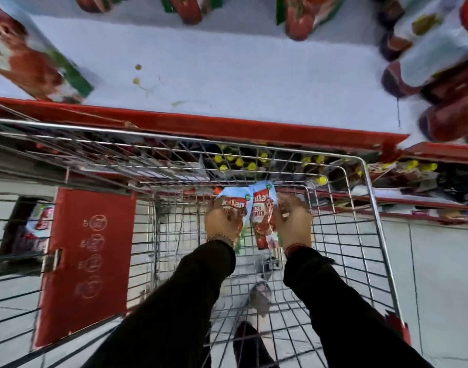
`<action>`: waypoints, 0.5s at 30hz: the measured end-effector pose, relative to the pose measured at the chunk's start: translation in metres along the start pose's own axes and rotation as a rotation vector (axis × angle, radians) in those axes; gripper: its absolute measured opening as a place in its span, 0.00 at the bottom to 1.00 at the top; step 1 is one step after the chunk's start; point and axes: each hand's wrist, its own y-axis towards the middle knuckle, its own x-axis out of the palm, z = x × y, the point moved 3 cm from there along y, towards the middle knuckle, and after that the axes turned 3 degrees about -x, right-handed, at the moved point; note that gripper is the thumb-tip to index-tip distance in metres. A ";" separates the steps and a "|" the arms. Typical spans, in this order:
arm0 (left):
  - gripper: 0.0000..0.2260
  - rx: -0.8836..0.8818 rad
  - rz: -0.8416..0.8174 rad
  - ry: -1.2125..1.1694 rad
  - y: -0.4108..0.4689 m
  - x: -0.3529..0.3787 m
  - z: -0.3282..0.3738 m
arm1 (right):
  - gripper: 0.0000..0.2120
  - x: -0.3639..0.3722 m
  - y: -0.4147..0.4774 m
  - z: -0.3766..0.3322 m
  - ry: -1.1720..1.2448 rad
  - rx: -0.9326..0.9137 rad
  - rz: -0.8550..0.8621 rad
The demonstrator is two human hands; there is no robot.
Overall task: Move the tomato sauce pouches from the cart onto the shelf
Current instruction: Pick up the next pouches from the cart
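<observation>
Both my hands are down inside the wire cart (371, 197), each holding one tomato sauce pouch. My left hand (223, 221) grips a light-blue and red pouch (231, 199) from above, covering most of it. My right hand (294, 223) holds a second pouch (263, 216) by its right edge, its red "fresh tomato" label facing up. The two pouches touch side by side. The white shelf (227, 75) with a red front lip lies just beyond the cart's far rim. Its middle is bare, with a few small stains.
More pouches stand on the shelf at the left (33, 57), along the back (299, 19) and stacked at the right (434, 62). A red cardboard panel (89, 261) leans inside the cart's left part. A lower shelf holds yellow-capped goods (238, 162). My feet show through the cart's floor.
</observation>
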 end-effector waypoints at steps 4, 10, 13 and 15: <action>0.21 -0.152 -0.016 0.050 0.019 0.006 -0.026 | 0.08 0.034 -0.004 -0.001 -0.088 -0.040 -0.116; 0.14 -0.301 -0.126 -0.013 0.043 0.006 -0.048 | 0.14 0.074 0.008 -0.005 -0.186 0.136 -0.199; 0.14 -0.314 -0.108 0.009 0.058 0.005 -0.058 | 0.12 0.078 0.016 -0.002 -0.185 0.173 -0.179; 0.14 -0.329 -0.128 -0.064 0.064 0.007 -0.064 | 0.11 0.079 0.016 0.000 -0.164 0.185 -0.181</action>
